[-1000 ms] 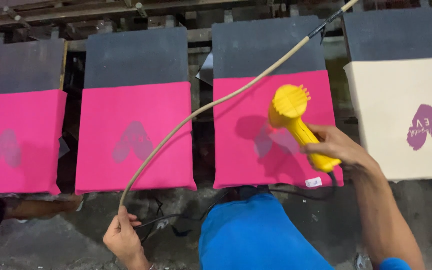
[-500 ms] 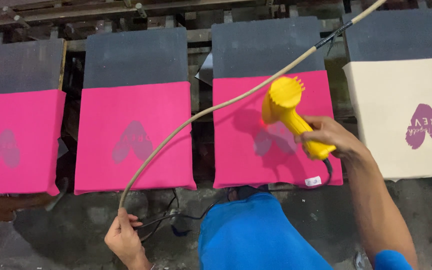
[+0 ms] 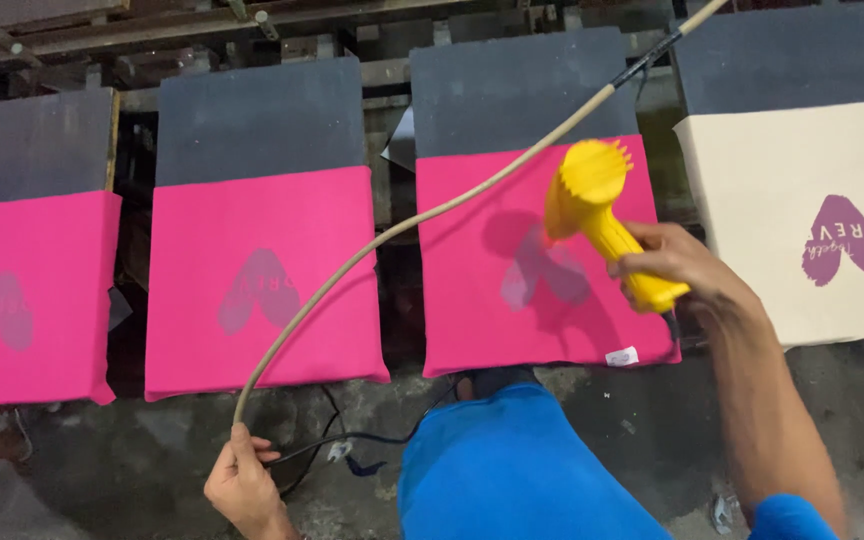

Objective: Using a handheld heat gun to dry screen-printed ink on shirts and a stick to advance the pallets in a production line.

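Grey, stained concrete floor (image 3: 132,470) runs under us, with our blue-clad front low in the middle. Nearest, our left hand (image 3: 242,485) is curled around the lower end of a long beige hose-like cable (image 3: 372,240), which arcs up and away to the right, beyond our right hand. Thin dark cords (image 3: 352,440) lie on the floor just right of the left hand. Farther up, our right hand (image 3: 667,265) is wrapped tight around the handle of a yellow plastic heat gun (image 3: 592,205), its round nozzle pointing at the bright pink fabric piece (image 3: 512,270) with a faint heart-shaped print on the dark grey worktop pallet (image 3: 512,85). Left of it lie two more pink pieces (image 3: 262,280); right of the hand sits a cream fabric piece (image 3: 782,200) with a purple heart print.
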